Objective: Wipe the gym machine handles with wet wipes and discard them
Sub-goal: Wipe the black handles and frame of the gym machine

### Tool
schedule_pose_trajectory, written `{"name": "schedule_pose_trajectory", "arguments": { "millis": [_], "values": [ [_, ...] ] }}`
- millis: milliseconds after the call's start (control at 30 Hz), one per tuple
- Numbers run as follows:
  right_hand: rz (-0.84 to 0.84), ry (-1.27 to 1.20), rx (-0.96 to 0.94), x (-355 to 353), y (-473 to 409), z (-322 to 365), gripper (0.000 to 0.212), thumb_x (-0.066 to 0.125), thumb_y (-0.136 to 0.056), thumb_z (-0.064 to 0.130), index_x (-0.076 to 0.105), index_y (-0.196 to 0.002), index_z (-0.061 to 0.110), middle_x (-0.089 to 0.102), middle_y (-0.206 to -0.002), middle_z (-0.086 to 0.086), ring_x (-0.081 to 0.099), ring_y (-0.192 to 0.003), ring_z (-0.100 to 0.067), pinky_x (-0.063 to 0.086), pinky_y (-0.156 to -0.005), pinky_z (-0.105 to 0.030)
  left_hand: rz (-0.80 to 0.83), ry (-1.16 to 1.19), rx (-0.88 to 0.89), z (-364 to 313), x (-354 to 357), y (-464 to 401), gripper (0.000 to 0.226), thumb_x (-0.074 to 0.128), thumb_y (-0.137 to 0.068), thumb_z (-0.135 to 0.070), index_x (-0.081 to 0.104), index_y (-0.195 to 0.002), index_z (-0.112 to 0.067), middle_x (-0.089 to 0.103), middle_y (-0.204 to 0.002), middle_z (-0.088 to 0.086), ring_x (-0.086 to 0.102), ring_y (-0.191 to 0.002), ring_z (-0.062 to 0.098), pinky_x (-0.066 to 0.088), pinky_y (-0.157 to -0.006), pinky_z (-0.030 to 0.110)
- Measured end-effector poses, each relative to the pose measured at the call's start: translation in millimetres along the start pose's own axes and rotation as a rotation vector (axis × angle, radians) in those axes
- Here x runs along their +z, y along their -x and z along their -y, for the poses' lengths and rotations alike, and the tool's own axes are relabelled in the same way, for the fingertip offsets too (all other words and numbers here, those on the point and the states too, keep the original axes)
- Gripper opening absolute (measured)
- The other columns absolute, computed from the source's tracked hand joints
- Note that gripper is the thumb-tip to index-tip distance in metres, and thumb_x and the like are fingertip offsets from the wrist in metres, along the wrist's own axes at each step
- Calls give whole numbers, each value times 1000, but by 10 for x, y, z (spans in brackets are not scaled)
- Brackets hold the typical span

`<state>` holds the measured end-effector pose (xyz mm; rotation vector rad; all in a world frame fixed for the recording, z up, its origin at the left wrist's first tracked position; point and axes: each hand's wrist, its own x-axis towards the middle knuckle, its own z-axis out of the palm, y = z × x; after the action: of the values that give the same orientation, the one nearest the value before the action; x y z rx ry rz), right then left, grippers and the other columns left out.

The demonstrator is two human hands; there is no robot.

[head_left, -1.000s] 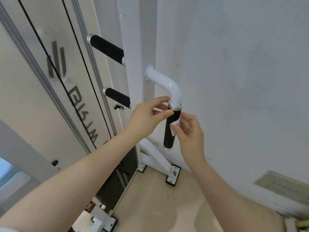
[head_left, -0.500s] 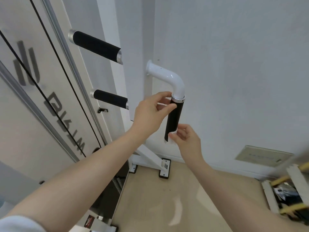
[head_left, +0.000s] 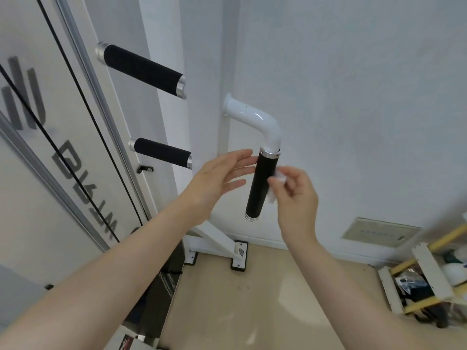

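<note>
- Both hands sit at the hanging grip: the left hand (head_left: pixel 222 176) has its fingers straight and spread, fingertips just beside the grip's upper part, holding nothing; whether they touch it I cannot tell. The right hand (head_left: pixel 294 195) has its fingers curled, pinching a small crumpled white wet wipe (head_left: pixel 276 181) against the grip's right side.
- Tall white steel gym machine frame (head_left: pixel 161 79): judged heavy and rigid, bolted feet on the floor, so it should not shift under wiping pressure.
- Black foam-sleeved horizontal handle, upper (head_left: pixel 141 68), and the shorter black one below it (head_left: pixel 161 153), stick out from the frame to the left; their textured sleeves likely drag on a damp wipe rather than slide.
- Downward-hanging black cylindrical grip (head_left: pixel 262 185) on a glossy white elbow tube (head_left: pixel 257 120): stiff and fixed, chrome rings at both ends. Best taken by wrapping the wipe around the sleeve and stroking along its length.
- Wet wipe itself: light, limp, moist, easily bunched or torn. It handles better spread over the fingers than wadded; a firm pinch at its edge keeps it from slipping off.
</note>
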<state>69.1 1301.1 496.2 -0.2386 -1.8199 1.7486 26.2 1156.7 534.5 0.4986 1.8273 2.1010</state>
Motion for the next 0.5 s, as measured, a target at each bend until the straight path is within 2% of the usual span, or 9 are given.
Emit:
{"name": "schedule_pose_trajectory", "arguments": {
  "millis": [67, 133, 167, 233, 300, 400, 467, 500],
  "values": [
    [-86, 11, -230, -18, -56, 209, 28, 58, -89, 6, 55, -85, 33, 63, -76, 22, 54, -67, 8, 41, -66, -9, 13, 58, -20, -14, -37, 28, 32, 31, -100, -24, 58, -115, -17, 67, -116, 1, 62, -109, 16, 48, -96, 40],
    [-71, 120, -504, -46, -69, 299, 26, 55, -90, 4, 57, -88, 30, 62, -79, 27, 55, -68, 7, 39, -66, -6, 24, 45, 5, -5, -81, 69, 33, 31, -100, -25, 59, -115, -16, 67, -116, 3, 62, -109, 19, 48, -96, 39],
    [-17, 217, -676, -40, -62, 312, 23, 54, -90, 2, 58, -94, 25, 63, -88, 25, 58, -77, 4, 42, -72, -6, 25, 14, 22, 7, -98, 95, 32, 32, -100, -27, 59, -114, -17, 67, -116, 3, 62, -110, 18, 48, -96, 37],
    [165, 456, -1072, 2, -73, 229, 21, 52, -90, -3, 56, -105, 11, 68, -107, 5, 60, -103, -12, 46, -91, -18, 13, -20, 50, 36, -111, 140, 34, 34, -98, -33, 61, -113, -18, 66, -117, 3, 61, -111, 16, 47, -96, 32],
    [288, 748, -1376, 38, -150, 67, 15, 55, -88, -3, 61, -98, 7, 71, -103, -9, 54, -114, -21, 46, -96, -30, -35, -7, 56, 57, -116, 178, 35, 32, -99, -34, 62, -111, -19, 66, -118, 3, 59, -113, 14, 45, -98, 32],
    [367, 1215, -1548, -17, -211, -245, 12, 60, -78, -2, 60, -74, 9, 69, -72, -6, 59, -104, -25, 38, -102, -32, -73, -116, 75, 99, -149, 227, 35, 30, -99, -38, 57, -118, -30, 58, -128, -7, 51, -121, 5, 37, -105, 31],
    [525, 1427, -1577, -43, -252, -302, 11, 56, -77, -1, 57, -75, 10, 66, -67, -5, 64, -83, -26, 34, -103, -34, -47, -203, 85, 121, -153, 266, 39, 30, -93, -45, 53, -123, -34, 53, -132, -11, 46, -125, 3, 33, -108, 29],
    [599, 1457, -1585, -26, -311, -246, 11, 53, -77, -2, 57, -78, 9, 65, -67, -5, 63, -74, -26, 35, -102, -35, -40, -201, 91, 118, -145, 276, 39, 31, -93, -44, 53, -123, -32, 54, -132, -11, 47, -124, 2, 35, -107, 28]
  ]
}}
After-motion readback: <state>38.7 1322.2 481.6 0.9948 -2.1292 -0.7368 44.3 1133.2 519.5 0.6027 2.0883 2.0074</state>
